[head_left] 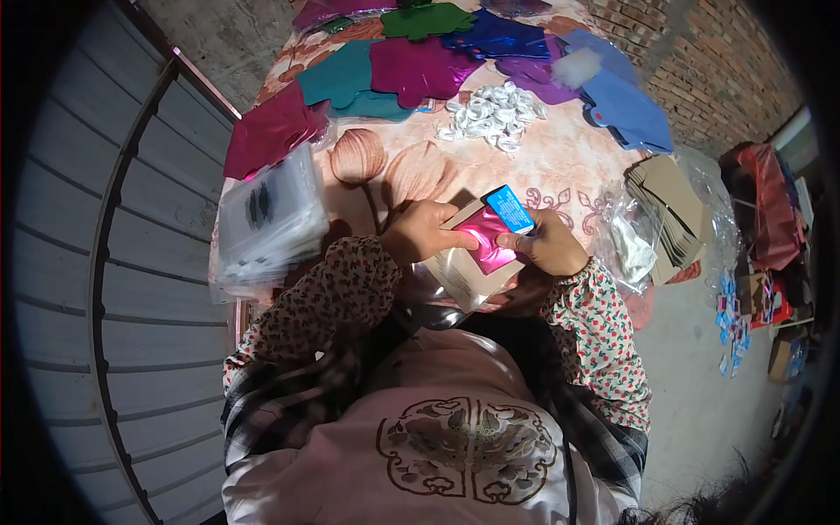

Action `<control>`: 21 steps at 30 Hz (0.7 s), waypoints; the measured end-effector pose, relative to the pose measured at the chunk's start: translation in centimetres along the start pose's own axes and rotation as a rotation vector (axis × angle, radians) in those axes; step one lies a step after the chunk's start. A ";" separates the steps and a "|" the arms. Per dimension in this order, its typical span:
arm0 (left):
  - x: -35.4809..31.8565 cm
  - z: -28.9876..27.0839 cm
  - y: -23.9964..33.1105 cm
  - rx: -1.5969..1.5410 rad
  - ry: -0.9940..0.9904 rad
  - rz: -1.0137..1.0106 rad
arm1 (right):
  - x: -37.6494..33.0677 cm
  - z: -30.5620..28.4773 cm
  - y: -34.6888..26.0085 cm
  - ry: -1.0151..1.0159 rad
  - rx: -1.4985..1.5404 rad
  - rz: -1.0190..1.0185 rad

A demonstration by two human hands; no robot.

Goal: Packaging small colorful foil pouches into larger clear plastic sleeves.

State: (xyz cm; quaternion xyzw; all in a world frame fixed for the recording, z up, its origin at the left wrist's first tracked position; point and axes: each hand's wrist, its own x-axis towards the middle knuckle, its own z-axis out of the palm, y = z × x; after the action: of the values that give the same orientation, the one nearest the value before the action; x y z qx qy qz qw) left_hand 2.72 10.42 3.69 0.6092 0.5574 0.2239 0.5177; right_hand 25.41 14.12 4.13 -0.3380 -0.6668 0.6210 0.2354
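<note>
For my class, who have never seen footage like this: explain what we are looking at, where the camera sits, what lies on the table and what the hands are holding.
There is no machine here, just a person working with bare hands. The one picture comes from a wide-angle camera worn on the person's head, looking down, so straight edges bend near the rim.

The left hand and right hand together hold a packet: a card backing with a shiny pink foil piece, a small blue card on top, and clear wrapping below.

On the flower-patterned table lie coloured foil shapes in pink, teal, blue, purple and green, a heap of small white pieces, a stack of clear bags on the left, and a stack of brown cards on the right.
</note>
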 end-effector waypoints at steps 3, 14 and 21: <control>-0.2 0.0 1.1 0.044 0.051 0.191 | -0.1 -0.2 -1.3 0.016 -0.081 0.042; 0.4 0.7 3.4 0.234 0.190 0.352 | 0.6 1.4 0.3 -0.018 -0.041 0.015; 0.7 0.5 2.9 0.301 0.212 0.453 | 0.0 2.0 -0.7 0.044 0.016 -0.045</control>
State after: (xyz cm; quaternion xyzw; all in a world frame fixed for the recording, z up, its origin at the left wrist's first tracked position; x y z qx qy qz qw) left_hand 4.64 11.29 5.84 0.7613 0.4850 0.3111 0.2972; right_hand 23.84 12.81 4.56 -0.3345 -0.6639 0.6134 0.2666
